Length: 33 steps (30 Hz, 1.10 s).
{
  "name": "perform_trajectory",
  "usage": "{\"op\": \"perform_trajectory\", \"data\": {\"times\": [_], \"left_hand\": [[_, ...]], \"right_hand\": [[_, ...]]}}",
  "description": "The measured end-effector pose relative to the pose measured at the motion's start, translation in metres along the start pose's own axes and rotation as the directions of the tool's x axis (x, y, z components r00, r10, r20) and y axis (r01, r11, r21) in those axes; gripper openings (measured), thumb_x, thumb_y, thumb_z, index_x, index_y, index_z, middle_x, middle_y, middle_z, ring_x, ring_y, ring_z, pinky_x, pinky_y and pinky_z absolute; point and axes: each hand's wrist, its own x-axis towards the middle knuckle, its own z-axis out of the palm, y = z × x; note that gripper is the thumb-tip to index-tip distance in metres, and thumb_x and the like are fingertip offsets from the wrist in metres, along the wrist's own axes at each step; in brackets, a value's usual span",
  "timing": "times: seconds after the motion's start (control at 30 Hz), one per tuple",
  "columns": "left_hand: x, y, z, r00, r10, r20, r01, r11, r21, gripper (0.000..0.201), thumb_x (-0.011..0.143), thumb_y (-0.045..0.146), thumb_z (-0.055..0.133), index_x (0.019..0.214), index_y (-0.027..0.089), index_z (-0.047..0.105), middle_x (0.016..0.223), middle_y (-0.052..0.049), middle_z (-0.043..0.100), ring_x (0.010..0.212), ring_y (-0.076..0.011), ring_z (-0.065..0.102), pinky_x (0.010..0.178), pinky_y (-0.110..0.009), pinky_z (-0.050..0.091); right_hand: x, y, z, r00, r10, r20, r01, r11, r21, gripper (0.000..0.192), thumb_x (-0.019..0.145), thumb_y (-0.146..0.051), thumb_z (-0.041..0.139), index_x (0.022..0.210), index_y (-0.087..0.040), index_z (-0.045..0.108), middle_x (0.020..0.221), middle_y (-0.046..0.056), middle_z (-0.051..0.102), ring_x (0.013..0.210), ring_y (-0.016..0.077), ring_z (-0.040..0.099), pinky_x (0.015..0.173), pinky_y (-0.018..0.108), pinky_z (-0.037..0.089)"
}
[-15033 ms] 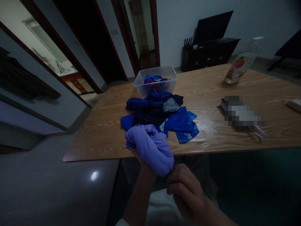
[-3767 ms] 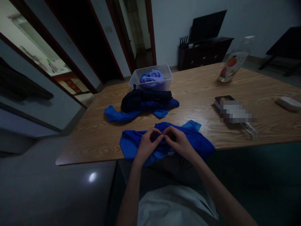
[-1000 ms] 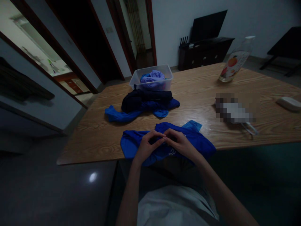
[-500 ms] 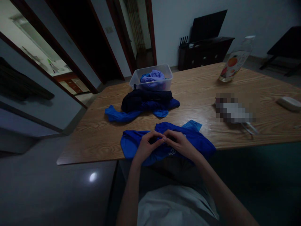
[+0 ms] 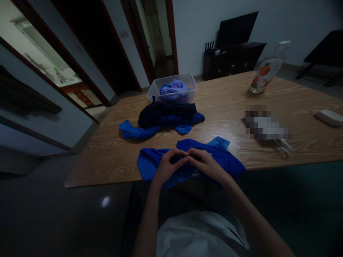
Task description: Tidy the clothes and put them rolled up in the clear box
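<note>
A bright blue garment lies spread over the near edge of the wooden table. My left hand and my right hand meet at its middle, fingertips touching, both pinching the cloth. Beyond them lies a pile of dark navy and blue clothes. Behind the pile stands a clear plastic bin with a lilac garment on top inside it.
A clear bottle with a fruit label stands at the far right of the table. A blurred flat object and a white object lie to the right. Doorways are at the left, a dark cabinet at the back wall.
Over the last second my hands have barely moved on the blue garment. Fifteen seconds ago I held the lilac garment, which now lies in the bin.
</note>
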Motion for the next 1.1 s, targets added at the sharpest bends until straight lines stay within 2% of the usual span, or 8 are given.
{"op": "perform_trajectory", "data": {"times": [0.43,0.67,0.87,1.1], "left_hand": [[0.0,-0.0065,0.001,0.999,-0.052,-0.004,0.051,0.998,-0.038,0.025,0.088,0.04,0.082,0.099,0.02,0.074,0.098,-0.002,0.073,0.095,-0.0174,0.068,0.089,-0.027,0.053],[0.002,-0.0043,0.0009,0.998,-0.063,-0.022,0.063,0.998,0.0,0.032,0.091,0.042,0.078,0.115,0.022,0.073,0.113,-0.005,0.073,0.11,-0.0203,0.067,0.098,-0.029,0.051],[0.0013,-0.0061,0.0022,0.997,-0.052,-0.054,0.052,0.999,-0.012,0.027,0.093,0.043,0.075,0.106,0.02,0.07,0.103,-0.004,0.072,0.102,-0.0194,0.068,0.093,-0.029,0.052],[0.0022,-0.0061,0.0017,0.997,-0.063,-0.048,0.065,0.997,0.052,0.03,0.097,0.05,0.067,0.1,0.02,0.068,0.095,-0.002,0.068,0.091,-0.0173,0.064,0.083,-0.026,0.05]], "right_hand": [[0.0002,-0.004,-0.0018,0.999,-0.006,0.043,0.005,1.0,0.013,0.034,0.107,-0.05,0.058,0.1,-0.018,0.069,0.087,0.001,0.062,0.079,0.0169,0.055,0.067,0.026,0.04],[-0.0008,0.0003,-0.0007,1.0,0.016,-0.017,-0.015,0.998,0.068,0.034,0.106,-0.051,0.06,0.099,-0.019,0.067,0.088,0.002,0.063,0.077,0.0171,0.058,0.067,0.027,0.044],[-0.0007,0.0028,0.0016,0.997,0.019,-0.069,-0.012,0.995,0.099,0.033,0.103,-0.053,0.063,0.107,-0.021,0.064,0.096,0.004,0.063,0.079,0.0175,0.058,0.066,0.027,0.047],[-0.0016,-0.0003,0.0014,0.996,-0.018,-0.09,0.024,0.998,0.066,0.023,0.105,-0.045,0.062,0.108,-0.022,0.061,0.091,0.002,0.06,0.079,0.0169,0.056,0.067,0.027,0.044]]}}
